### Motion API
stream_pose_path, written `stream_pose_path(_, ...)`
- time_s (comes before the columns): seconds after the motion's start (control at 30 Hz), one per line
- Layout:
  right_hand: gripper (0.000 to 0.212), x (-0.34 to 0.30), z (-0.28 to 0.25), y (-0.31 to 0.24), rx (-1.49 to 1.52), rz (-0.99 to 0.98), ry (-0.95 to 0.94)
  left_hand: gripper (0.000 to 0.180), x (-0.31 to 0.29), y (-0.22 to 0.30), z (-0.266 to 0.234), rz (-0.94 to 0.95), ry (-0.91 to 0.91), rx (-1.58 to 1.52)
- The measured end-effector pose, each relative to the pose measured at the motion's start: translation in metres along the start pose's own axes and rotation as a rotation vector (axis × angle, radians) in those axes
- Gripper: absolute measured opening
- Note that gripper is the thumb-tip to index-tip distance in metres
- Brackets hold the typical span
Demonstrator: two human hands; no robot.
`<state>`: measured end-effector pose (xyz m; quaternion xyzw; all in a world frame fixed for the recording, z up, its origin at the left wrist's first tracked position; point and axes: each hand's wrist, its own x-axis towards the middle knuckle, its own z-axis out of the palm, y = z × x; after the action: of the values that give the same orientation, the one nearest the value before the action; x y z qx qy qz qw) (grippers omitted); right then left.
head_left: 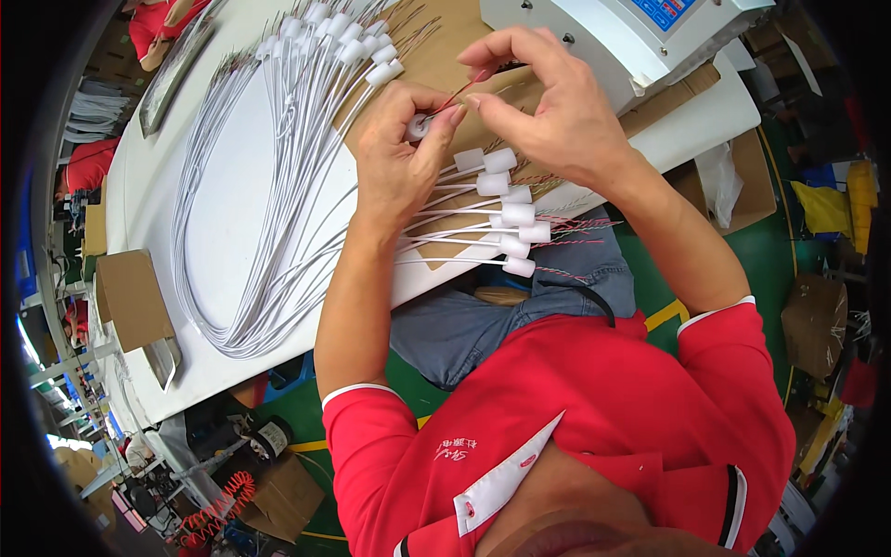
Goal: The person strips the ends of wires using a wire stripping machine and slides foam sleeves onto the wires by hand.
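My left hand (399,153) is closed around a white cable end with a round white plastic sleeve (419,127), mostly covered by the fingers. Thin red wires (453,97) run from it up to my right hand (561,107), whose fingertips hold their far end; the thumb stands a little apart below. Just beneath both hands, several white cables with white cylindrical sleeves (518,214) lie fanned out at the table's near edge, with twisted coloured wires sticking out to the right.
A long looped bundle of white cables (264,269) lies on the white table (148,213), its sleeved ends (348,46) at the back on brown cardboard (445,37). A light-grey machine (603,46) with a blue panel stands back right. A cardboard box (135,297) sits at the left edge.
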<state>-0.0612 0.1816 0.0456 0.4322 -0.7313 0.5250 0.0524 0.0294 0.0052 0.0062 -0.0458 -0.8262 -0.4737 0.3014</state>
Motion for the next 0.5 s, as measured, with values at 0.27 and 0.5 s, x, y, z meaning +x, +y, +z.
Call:
stream_pose_path(0.27,0.038,0.008,0.016,-0.021,0.03,0.095,-0.132,0.009,-0.002,-0.005,0.006,0.003,0.058,0.02)
stream_pose_path(0.5,0.038,0.008,0.029,-0.016,-0.16,-0.144,-0.087,0.01,-0.004,-0.014,0.012,-0.031,0.089,-0.086)
